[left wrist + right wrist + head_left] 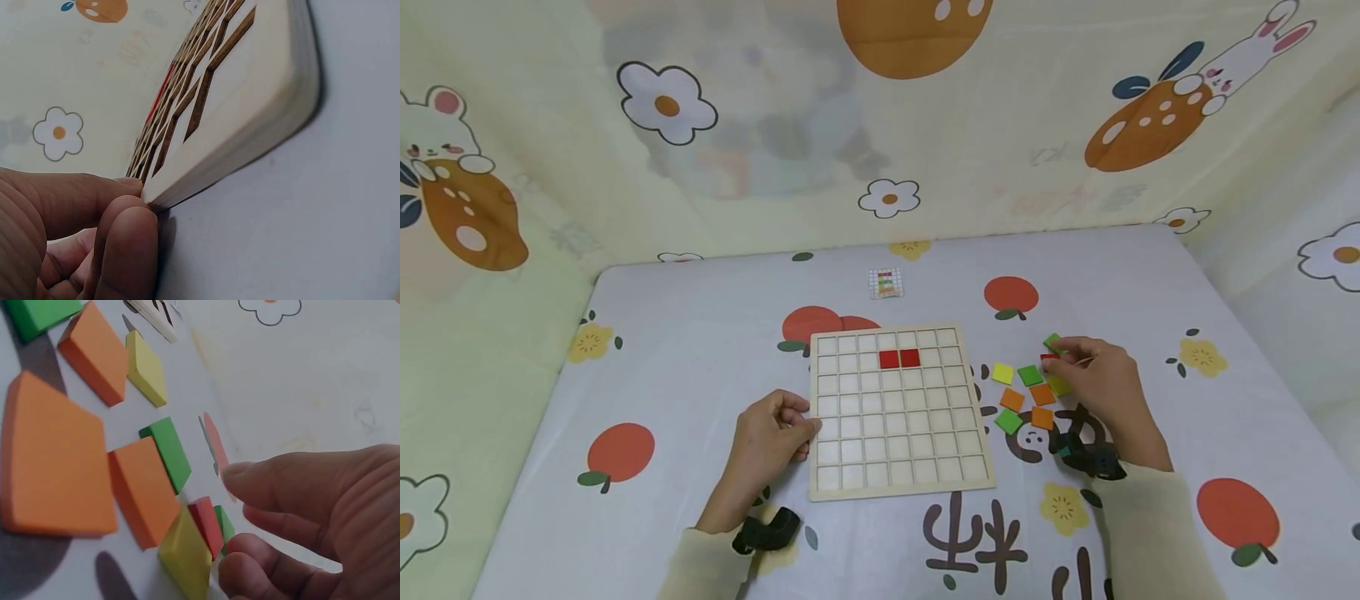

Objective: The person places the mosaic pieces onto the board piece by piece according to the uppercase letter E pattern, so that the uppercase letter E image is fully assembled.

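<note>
plainly | board (pixel 898 425): pale, gridded | tiles (pixel 1042 394): red, green, yellow, orange squares

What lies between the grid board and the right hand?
In the head view, one yellow tile, two green tiles and three orange tiles lie loose between the grid board and right hand; another yellow piece is partly hidden by the hand.

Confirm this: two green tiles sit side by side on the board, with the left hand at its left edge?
The colour is wrong: the head view shows two red tiles, not green, side by side on the board. The left hand is indeed at its left edge.
</note>
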`<state>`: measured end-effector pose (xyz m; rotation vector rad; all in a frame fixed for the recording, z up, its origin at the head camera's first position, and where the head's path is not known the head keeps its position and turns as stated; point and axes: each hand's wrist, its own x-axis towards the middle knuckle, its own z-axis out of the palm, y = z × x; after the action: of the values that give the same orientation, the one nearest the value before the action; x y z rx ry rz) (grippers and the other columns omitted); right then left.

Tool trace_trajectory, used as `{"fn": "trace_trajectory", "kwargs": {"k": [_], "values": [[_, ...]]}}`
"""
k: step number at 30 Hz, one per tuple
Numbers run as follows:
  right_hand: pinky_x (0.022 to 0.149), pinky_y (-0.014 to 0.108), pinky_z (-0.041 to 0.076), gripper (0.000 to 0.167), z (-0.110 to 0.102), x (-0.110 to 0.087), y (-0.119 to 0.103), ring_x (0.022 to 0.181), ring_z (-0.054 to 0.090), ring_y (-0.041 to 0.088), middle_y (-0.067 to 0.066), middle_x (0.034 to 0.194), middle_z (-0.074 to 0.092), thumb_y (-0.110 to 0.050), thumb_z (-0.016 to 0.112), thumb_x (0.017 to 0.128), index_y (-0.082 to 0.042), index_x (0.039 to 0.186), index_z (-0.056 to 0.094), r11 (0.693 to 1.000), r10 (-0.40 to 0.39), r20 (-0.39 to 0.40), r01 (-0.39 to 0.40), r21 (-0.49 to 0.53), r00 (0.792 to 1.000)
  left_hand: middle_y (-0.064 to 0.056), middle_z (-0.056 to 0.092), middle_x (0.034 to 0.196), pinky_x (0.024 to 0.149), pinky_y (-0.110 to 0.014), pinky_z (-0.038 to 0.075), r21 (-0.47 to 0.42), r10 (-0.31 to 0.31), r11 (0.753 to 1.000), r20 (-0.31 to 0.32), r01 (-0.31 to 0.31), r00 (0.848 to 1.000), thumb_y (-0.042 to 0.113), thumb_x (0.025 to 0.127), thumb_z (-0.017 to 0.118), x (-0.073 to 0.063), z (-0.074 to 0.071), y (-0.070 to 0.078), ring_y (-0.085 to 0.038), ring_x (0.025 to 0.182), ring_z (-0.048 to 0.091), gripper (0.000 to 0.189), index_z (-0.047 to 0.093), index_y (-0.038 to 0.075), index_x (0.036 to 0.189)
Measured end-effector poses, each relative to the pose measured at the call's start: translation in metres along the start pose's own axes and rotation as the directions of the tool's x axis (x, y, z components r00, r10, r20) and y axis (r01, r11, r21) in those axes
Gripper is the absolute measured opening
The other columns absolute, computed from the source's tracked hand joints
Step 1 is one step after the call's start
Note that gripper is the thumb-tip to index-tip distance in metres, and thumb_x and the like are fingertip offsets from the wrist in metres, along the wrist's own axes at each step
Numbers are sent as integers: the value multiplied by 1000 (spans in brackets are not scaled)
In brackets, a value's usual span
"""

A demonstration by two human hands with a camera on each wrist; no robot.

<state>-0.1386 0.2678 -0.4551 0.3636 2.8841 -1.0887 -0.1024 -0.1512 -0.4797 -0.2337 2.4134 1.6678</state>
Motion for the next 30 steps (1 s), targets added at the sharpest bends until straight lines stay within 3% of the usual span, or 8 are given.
{"fn": "trace_trajectory", "kwargs": {"k": [12, 20, 30], "values": [[60, 23, 52, 47, 3, -1, 8, 97, 56, 33, 22, 110, 64, -27, 71, 99, 1, 136, 64, 994, 110, 40, -110, 6, 993, -8, 62, 78, 52, -25, 57, -5, 7, 1000, 3, -7, 1000, 2, 89, 78, 0, 0, -2, -15, 56, 64, 19, 67, 1, 105], [62, 25, 51, 48, 7, 2, 9, 97, 55, 34, 21, 108, 64, -26, 74, 97, 2, 135, 64, 993, 114, 16, -114, -5, 993, -8, 63, 77, 52, -24, 57, 1, 13, 1000, 0, -13, 1000, 2, 89, 78, 1, -1, -2, -16, 55, 64, 19, 68, 1, 105], [62, 26, 53, 44, 4, 6, 6, 97, 55, 35, 21, 108, 61, -27, 75, 96, 2, 128, 66, 987, 160, 53, -160, 3, 986, -9, 61, 78, 52, -24, 57, -11, -6, 1000, -2, 6, 1000, 1, 88, 78, 1, 0, -1, -15, 55, 63, 19, 67, 0, 103]]}}
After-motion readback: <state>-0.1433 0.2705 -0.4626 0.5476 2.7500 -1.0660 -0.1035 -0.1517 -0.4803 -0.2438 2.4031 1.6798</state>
